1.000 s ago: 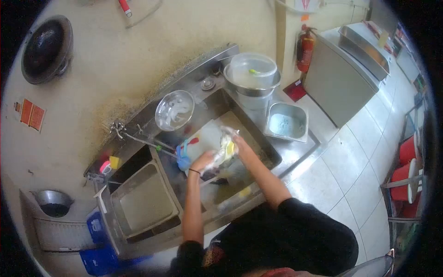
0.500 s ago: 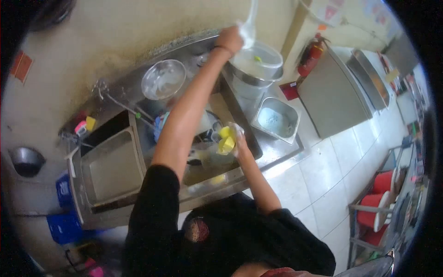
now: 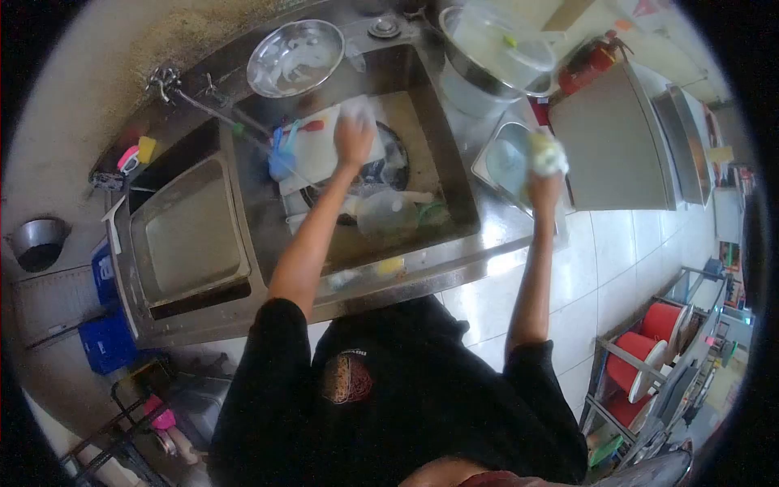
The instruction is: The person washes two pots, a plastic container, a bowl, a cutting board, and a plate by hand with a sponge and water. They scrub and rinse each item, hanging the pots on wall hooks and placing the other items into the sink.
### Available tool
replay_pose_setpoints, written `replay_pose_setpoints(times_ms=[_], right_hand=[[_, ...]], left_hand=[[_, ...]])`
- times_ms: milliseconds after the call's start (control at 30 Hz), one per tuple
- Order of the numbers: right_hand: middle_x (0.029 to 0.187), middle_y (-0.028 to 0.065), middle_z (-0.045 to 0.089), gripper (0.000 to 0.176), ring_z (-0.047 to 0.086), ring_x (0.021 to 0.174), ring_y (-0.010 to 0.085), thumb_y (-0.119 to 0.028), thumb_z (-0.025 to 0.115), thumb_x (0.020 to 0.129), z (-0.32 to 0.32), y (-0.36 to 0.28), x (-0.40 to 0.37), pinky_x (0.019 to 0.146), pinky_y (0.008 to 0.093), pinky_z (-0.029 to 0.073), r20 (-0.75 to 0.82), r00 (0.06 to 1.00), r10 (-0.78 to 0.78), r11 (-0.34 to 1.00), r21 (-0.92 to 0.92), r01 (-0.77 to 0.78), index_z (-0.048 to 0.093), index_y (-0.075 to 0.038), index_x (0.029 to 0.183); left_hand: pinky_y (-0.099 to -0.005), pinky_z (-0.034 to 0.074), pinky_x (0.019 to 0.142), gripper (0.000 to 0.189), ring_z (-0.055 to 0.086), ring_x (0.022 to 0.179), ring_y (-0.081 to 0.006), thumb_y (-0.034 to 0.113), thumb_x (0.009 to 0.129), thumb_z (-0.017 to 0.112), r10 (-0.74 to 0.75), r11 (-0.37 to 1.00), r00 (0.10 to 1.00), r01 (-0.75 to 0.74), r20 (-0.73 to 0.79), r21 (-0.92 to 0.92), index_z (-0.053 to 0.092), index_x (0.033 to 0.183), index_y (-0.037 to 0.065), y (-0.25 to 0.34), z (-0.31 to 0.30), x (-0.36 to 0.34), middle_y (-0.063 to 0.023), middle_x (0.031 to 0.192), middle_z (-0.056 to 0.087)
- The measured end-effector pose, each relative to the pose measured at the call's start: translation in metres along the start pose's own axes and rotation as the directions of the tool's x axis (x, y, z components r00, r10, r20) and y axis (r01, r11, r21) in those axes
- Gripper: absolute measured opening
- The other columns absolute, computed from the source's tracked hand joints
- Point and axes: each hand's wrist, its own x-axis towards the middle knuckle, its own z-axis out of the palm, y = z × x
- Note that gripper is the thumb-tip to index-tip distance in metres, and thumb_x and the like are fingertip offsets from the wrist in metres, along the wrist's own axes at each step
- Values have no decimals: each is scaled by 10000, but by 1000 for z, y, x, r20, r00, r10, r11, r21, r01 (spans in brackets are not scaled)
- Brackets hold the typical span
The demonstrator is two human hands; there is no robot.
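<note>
My left hand (image 3: 355,138), smeared by motion, is over a white board (image 3: 312,146) in the sink (image 3: 454,174). Whitish foam or something white shows at its fingers, too blurred to make out. On the board's left side lie a blue cloth-like item (image 3: 281,158) and a red-tipped utensil (image 3: 308,127). A dark round pan (image 3: 393,158) is partly under the board, and a translucent container (image 3: 385,213) sits below it. At the right, my right hand (image 3: 545,191) is closed on a foamy yellow sponge (image 3: 547,152), above the edge of a rectangular steel pan (image 3: 499,158).
A steel bowl (image 3: 296,57) stands behind the sink. At back right, a large steel bowl (image 3: 479,73) sits on a bucket and holds a translucent tub (image 3: 507,40). A faucet pipe (image 3: 215,114) reaches over the sink. A second basin (image 3: 191,235) lies left.
My left hand has come down from the bucket to the board, and the white long-handled utensil is no longer in it. My right hand has swung right with the sponge, over the steel pan.
</note>
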Motion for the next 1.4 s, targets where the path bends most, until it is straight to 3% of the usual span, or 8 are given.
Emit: replay_pose_setpoints(times_ms=[67, 200, 300, 400, 667, 933, 1167, 1400], right_hand=[[836, 247, 537, 239, 479, 849, 410, -141, 544, 711, 29, 41, 3, 800, 412, 372, 418, 909, 3, 883, -428, 194, 529, 46, 858], [773, 244, 558, 195, 537, 758, 382, -89, 562, 640, 53, 81, 16, 705, 403, 438, 518, 832, -196, 815, -386, 432, 558, 58, 767], [767, 243, 554, 188, 537, 754, 378, -67, 579, 634, 22, 22, 13, 703, 404, 436, 248, 968, 33, 986, -167, 9, 572, 32, 794], [767, 204, 566, 247, 546, 736, 360, -49, 582, 635, 7, -3, -3, 686, 400, 439, 11, 984, -178, 962, -210, 176, 570, 6, 876], [899, 194, 535, 418, 521, 878, 340, -102, 643, 638, 65, -82, -72, 768, 420, 413, 313, 950, -1, 975, 211, -69, 493, 16, 1010], [914, 192, 581, 390, 561, 854, 328, -284, 599, 677, 230, -97, -134, 766, 444, 416, 377, 795, -475, 873, 88, 480, 561, -39, 979], [814, 218, 567, 479, 549, 741, 352, -398, 576, 711, 243, -133, -95, 670, 433, 430, 507, 845, -169, 984, 136, 116, 549, 51, 876], [867, 224, 576, 478, 558, 817, 358, -398, 555, 738, 228, -116, -121, 738, 418, 431, 580, 611, -539, 839, 300, 455, 548, -17, 1026]], left_hand=[[-439, 405, 790, 392, 501, 908, -411, 314, 796, 501, -335, 928, 842, 218, 423, 302, 482, 1036, 5, -87, 8, -76, -254, 988, 527], [-405, 391, 865, 461, 508, 958, -325, 270, 814, 497, -327, 742, 301, -505, 896, 441, 420, 1239, 110, -288, 61, -252, -188, 1179, 461], [-380, 399, 859, 396, 514, 962, -292, 249, 818, 508, -587, 807, 46, 104, 808, 581, 469, 1189, 119, -184, 4, -202, -163, 1083, 531], [-365, 423, 821, 309, 538, 906, -255, 257, 811, 530, -184, 960, 536, -81, 824, 267, 549, 1079, 104, -212, 22, -220, -131, 920, 593], [-354, 433, 814, 434, 541, 924, -235, 342, 812, 528, -237, 907, 429, 420, 872, 40, 479, 1126, 47, -142, 27, -157, -124, 1037, 553], [-425, 432, 879, 576, 478, 1063, -269, 431, 869, 396, -207, -156, 432, 871, 878, -466, 187, 1335, 163, -59, -86, -111, -94, 1272, 374], [-470, 453, 819, 615, 463, 1074, -296, 457, 871, 372, -272, 241, 578, 815, 770, -527, 161, 1335, 113, -23, -127, -127, -134, 1267, 354], [-445, 444, 839, 765, 435, 1108, -252, 618, 783, 377, -330, 224, 697, 713, 637, -664, 232, 1306, 79, 19, -164, -92, -121, 1236, 395]])
